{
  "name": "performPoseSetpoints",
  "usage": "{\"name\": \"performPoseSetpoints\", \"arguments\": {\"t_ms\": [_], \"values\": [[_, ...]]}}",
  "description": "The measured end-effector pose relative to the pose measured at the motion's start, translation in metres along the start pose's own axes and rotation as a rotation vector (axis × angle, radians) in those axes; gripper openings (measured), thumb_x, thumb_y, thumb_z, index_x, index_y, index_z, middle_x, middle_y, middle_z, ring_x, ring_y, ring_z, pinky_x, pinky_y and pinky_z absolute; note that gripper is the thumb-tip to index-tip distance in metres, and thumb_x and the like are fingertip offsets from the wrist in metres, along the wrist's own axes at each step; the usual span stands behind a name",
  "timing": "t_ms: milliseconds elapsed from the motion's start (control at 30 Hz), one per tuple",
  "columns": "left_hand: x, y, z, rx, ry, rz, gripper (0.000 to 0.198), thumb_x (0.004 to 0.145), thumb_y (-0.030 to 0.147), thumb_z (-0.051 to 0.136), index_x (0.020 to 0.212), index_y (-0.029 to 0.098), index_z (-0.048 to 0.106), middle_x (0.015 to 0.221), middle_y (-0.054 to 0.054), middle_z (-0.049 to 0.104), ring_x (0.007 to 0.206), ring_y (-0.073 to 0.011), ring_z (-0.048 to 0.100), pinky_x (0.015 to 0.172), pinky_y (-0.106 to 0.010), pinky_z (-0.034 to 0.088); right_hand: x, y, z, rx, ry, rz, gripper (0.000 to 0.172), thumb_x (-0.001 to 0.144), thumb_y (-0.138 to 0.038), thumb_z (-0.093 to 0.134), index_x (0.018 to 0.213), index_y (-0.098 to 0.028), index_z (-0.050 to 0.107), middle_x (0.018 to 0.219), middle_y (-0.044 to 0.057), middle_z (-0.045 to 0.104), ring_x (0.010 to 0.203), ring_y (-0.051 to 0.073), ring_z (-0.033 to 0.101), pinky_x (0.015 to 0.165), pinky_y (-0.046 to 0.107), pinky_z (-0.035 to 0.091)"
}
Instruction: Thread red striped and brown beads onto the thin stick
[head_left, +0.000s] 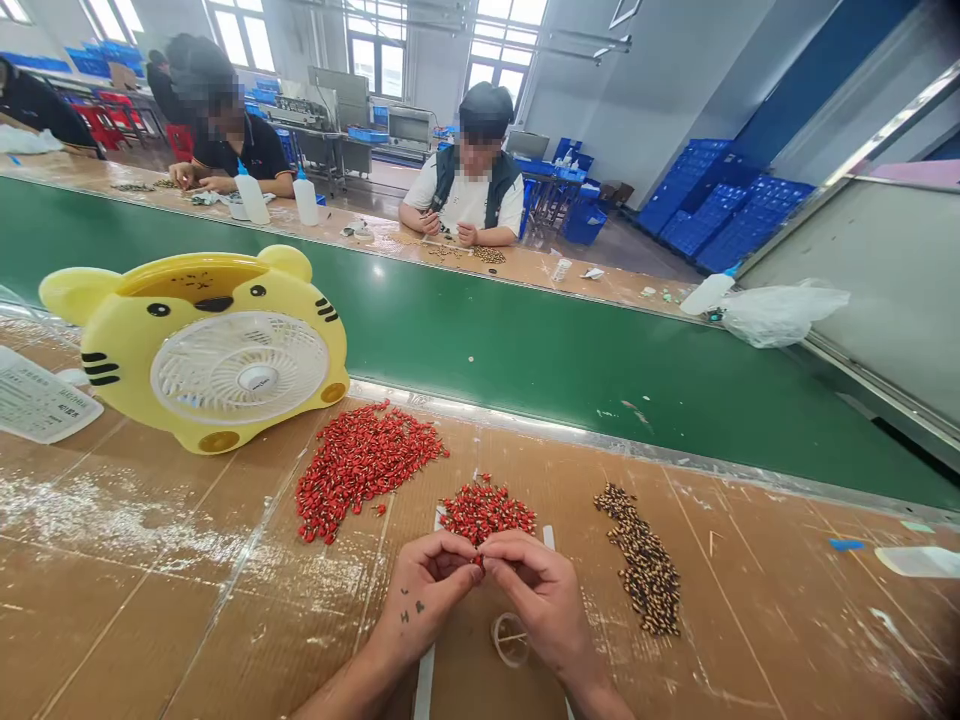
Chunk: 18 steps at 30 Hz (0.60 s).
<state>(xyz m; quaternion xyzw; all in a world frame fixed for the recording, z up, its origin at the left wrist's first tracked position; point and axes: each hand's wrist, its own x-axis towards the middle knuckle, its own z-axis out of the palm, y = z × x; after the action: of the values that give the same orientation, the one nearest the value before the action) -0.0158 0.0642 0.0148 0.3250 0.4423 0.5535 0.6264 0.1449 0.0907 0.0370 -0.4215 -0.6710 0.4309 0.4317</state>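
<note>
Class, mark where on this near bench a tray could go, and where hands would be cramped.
Bare brown bench lies left of the left hand, below the yellow tiger-shaped fan, though dusted white. Another patch lies right of the speckled brown pile. It is crowded ahead of the right hand, around the large red pile and smaller red pile.

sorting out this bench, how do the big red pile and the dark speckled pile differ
The big red pile is bright red, while the dark speckled pile is brown with pale flecks. The big red pile spreads in a wide blob, and the dark speckled pile runs in a narrow curving strip. Both are loose heaps of many small pieces on the brown work surface.
</note>
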Motion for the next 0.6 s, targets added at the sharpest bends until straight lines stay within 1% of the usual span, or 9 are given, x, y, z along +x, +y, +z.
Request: {"name": "performPoseSetpoints", "arguments": {"t_ms": [100, 267, 333, 467, 533, 600], "values": [[-0.0014, 0.001, -0.0001, 0.025, 0.009, 0.031, 0.023, 0.067, 0.034, 0.086, 0.075, 0.014, 0.075, 0.073, -0.005, 0.073, 0.067, -0.0166, 0.065, 0.066, -0.027, 0.052, -0.0003, -0.0003, 0.0011, -0.041, 0.009, -0.03, 0.016, 0.09, -0.033, 0.069, 0.085, -0.023, 0.079, 0.084, 0.007, 0.075, 0.077, 0.021, 0.07, 0.072, 0.03, 0.059], [-0.0013, 0.0007, -0.0017, 0.061, 0.008, 0.048, 0.023, 0.069, 0.034, 0.085, 0.075, 0.015, 0.074, 0.073, -0.005, 0.072, 0.067, -0.0168, 0.064, 0.065, -0.026, 0.051, -0.0016, -0.0019, -0.0001, -0.12, 0.008, -0.07, 0.012, 0.091, -0.029, 0.068, 0.086, -0.024, 0.078, 0.086, 0.006, 0.075, 0.081, 0.02, 0.07, 0.074, 0.03, 0.058], [-0.0012, -0.0001, -0.0024, 0.075, 0.0, 0.067, 0.02, 0.071, 0.032, 0.084, 0.076, 0.015, 0.075, 0.074, -0.005, 0.073, 0.069, -0.0174, 0.065, 0.066, -0.026, 0.052, -0.0024, -0.0025, -0.0012, -0.153, -0.017, -0.091, 0.011, 0.092, -0.026, 0.067, 0.088, -0.024, 0.078, 0.088, 0.006, 0.075, 0.082, 0.019, 0.07, 0.075, 0.028, 0.057], [-0.0022, -0.0012, -0.0034, 0.157, -0.011, 0.125, 0.013, 0.076, 0.029, 0.08, 0.078, 0.016, 0.078, 0.08, -0.007, 0.075, 0.075, -0.0194, 0.067, 0.071, -0.027, 0.053, -0.0029, -0.0047, -0.0043, -0.223, -0.093, -0.137, 0.016, 0.095, -0.024, 0.062, 0.094, -0.025, 0.077, 0.093, 0.006, 0.075, 0.086, 0.019, 0.07, 0.077, 0.028, 0.057], [-0.0028, -0.0019, -0.0039, 0.182, 0.009, 0.121, 0.013, 0.076, 0.028, 0.08, 0.081, 0.017, 0.079, 0.081, -0.007, 0.076, 0.075, -0.0198, 0.068, 0.071, -0.027, 0.053, -0.0017, -0.0062, -0.0064, -0.235, -0.122, -0.132, 0.018, 0.097, -0.025, 0.06, 0.097, -0.025, 0.078, 0.095, 0.007, 0.075, 0.088, 0.02, 0.07, 0.079, 0.029, 0.057], [-0.0029, -0.0028, -0.0048, 0.195, 0.028, 0.102, 0.014, 0.076, 0.029, 0.08, 0.083, 0.017, 0.079, 0.08, -0.007, 0.077, 0.073, -0.0202, 0.069, 0.069, -0.027, 0.053, 0.0006, -0.0076, -0.0087, -0.21, -0.138, -0.095, 0.018, 0.097, -0.029, 0.061, 0.095, -0.025, 0.078, 0.094, 0.007, 0.075, 0.087, 0.02, 0.071, 0.08, 0.03, 0.057]]}}
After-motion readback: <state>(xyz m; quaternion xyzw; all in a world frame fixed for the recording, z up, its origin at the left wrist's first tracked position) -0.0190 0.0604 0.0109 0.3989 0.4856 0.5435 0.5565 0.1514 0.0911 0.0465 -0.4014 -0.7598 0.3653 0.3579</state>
